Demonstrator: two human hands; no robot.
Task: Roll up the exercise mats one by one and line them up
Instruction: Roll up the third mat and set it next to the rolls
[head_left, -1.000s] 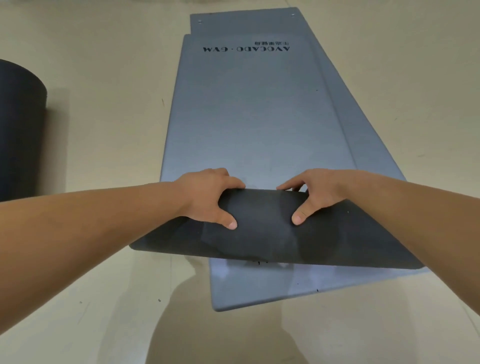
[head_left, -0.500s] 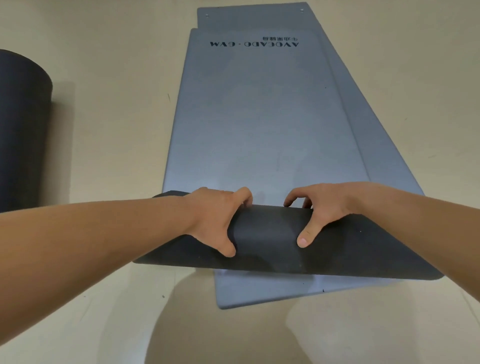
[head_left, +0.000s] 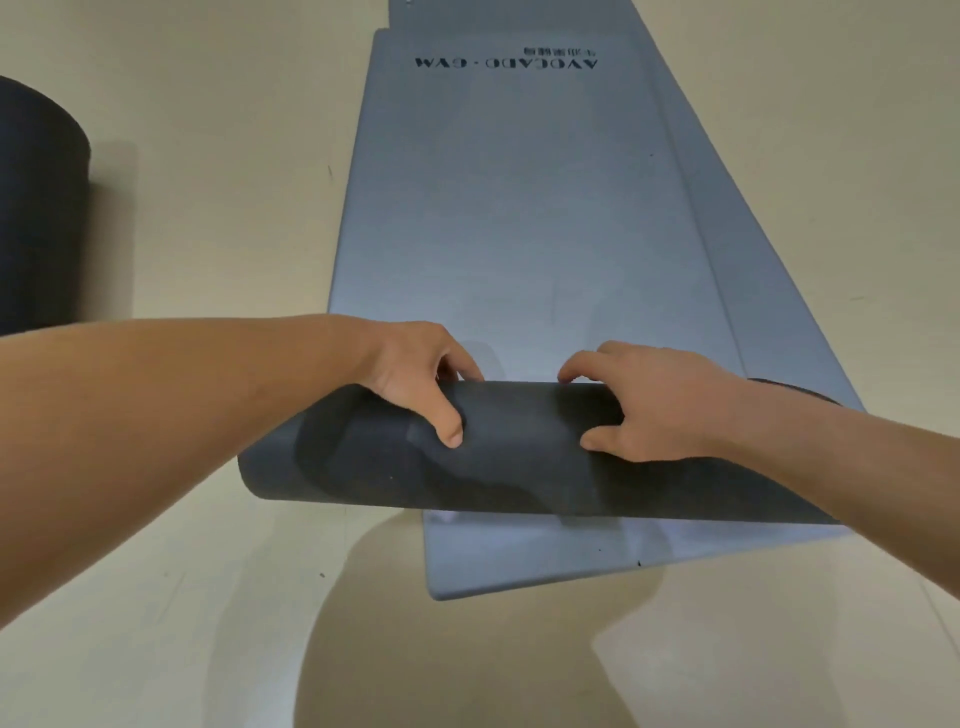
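A long grey-blue exercise mat (head_left: 509, 208) printed "AVOCADO GYM" lies flat on the floor, stretching away from me. Its near end is curled over into a loose roll (head_left: 519, 467) showing the dark underside. My left hand (head_left: 421, 379) grips the roll left of centre, thumb on the near side and fingers over the far fold. My right hand (head_left: 644, 405) holds it the same way right of centre. A second grey-blue mat (head_left: 519, 561) lies underneath, skewed, its near corner and right edge sticking out.
A rolled dark mat (head_left: 36, 218) lies on the beige floor (head_left: 182, 182) at the far left, cut off by the frame edge. My shadow falls on the floor in front of the mats.
Both hands have pushed the curled end forward over the mat, so the fold has grown into a rounder, thicker roll. The head has moved closer.
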